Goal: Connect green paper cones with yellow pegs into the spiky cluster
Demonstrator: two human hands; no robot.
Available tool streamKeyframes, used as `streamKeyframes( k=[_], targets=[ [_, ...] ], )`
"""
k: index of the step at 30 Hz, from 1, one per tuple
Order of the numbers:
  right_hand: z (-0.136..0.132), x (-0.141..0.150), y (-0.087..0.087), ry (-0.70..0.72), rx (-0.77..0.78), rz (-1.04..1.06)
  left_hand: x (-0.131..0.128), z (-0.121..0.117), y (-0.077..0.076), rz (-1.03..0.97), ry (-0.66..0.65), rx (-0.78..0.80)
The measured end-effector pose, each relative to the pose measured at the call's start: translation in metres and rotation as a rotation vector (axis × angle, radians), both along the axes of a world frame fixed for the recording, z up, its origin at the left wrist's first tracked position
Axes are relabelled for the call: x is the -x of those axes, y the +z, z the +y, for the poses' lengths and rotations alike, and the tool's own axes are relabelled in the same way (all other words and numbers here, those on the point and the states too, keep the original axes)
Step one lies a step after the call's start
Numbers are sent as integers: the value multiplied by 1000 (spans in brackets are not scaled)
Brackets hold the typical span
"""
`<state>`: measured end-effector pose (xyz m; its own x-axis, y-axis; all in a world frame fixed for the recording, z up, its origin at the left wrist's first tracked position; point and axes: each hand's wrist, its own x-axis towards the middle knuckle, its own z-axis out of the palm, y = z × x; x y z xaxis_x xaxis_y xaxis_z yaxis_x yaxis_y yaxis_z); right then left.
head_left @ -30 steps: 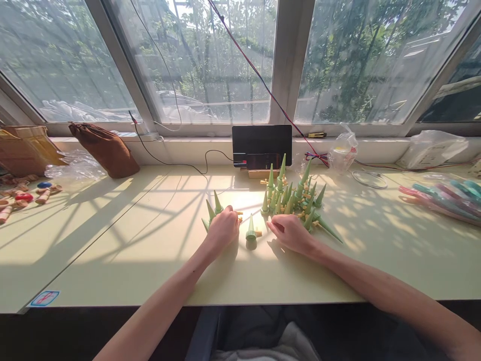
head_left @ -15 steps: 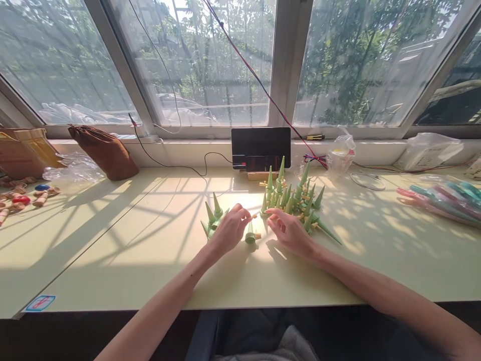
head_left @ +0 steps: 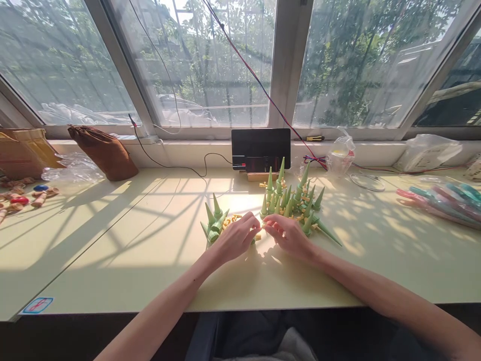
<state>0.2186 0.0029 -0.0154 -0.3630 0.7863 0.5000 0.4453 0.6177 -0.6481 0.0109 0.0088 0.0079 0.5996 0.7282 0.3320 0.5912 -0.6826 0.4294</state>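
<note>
My left hand [head_left: 240,234] is closed in a pinch at the middle of the table, with a small yellow piece [head_left: 262,225] at its fingertips. Meeting it from the other side, my right hand [head_left: 288,233] pinches at the same piece, whose exact shape is mostly hidden by the fingers. Under my left hand, a green cone with a yellow piece [head_left: 257,237] beside it is largely covered. Left of that hand stand and lie several green cones [head_left: 213,220], with loose yellow pieces [head_left: 233,218] partly behind the knuckles. Beyond my right hand is a larger group of green cones [head_left: 300,188] with yellow pieces among them.
A black tablet [head_left: 261,145] leans on a stand at the back, with a cable running left. A brown drawstring bag [head_left: 107,155] and wooden toys [head_left: 37,195] are at left. Plastic-wrapped coloured items [head_left: 445,200] lie at right, near a clear bag with a cup [head_left: 341,153].
My left hand has moved right and slightly down with the yellow piece. My right hand's fingers, apart before, have closed in at it, so the fingertips of both hands now meet.
</note>
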Motion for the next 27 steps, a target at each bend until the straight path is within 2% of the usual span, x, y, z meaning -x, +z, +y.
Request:
streamKeyframes(
  k=[7, 16, 27],
  targets=[
    [-1, 0, 3, 37, 50, 16, 0, 0, -2, -13, -9, -18],
    [0, 4, 2, 144, 434, 315, -1, 0, -4, -15, -62, -78],
    [1, 5, 7, 306, 782, 604, -1, -2, -3, -68, -123, -201]
  ],
)
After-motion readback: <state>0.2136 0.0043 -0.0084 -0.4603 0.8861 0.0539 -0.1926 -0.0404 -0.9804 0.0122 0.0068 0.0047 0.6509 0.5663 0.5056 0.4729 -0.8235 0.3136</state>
